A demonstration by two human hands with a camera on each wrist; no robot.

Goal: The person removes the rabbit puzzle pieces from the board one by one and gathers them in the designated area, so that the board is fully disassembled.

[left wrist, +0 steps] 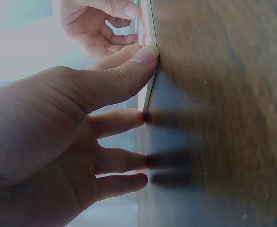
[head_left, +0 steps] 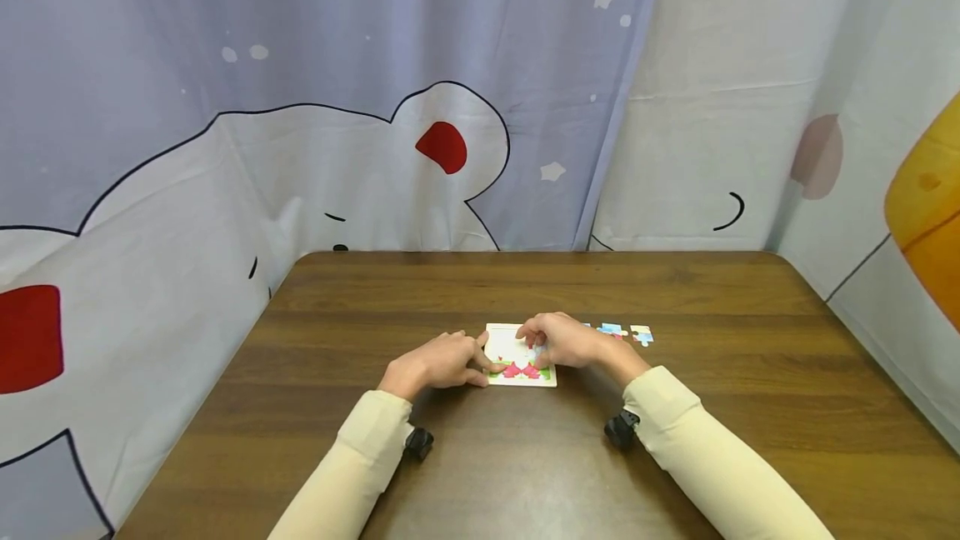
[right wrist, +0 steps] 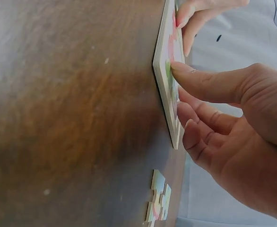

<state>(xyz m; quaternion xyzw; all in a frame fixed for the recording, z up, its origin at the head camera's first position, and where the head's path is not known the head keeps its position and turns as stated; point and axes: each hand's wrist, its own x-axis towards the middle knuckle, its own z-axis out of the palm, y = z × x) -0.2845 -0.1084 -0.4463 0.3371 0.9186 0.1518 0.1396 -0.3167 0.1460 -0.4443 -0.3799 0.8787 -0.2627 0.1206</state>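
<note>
A small jigsaw puzzle board [head_left: 498,345] with a pale rim and a pink-and-green picture lies flat on the table. My left hand [head_left: 442,362] steadies its left side: the thumb [left wrist: 145,54] touches the near edge, one finger reaches onto the picture, and other fingertips rest on the table. From the right, my right hand [head_left: 567,342] bends over the board. Its thumb [right wrist: 186,73] presses on the picture near the rim, while the other fingers curve loosely at the board's surface. Whether a loose piece lies under those fingers is hidden.
Several loose puzzle pieces [head_left: 642,334] lie on the wooden table [head_left: 480,457] right of the board, some partly behind the right hand. A printed curtain [head_left: 337,173] hangs behind the table's far edge. Both wrists carry a small black camera.
</note>
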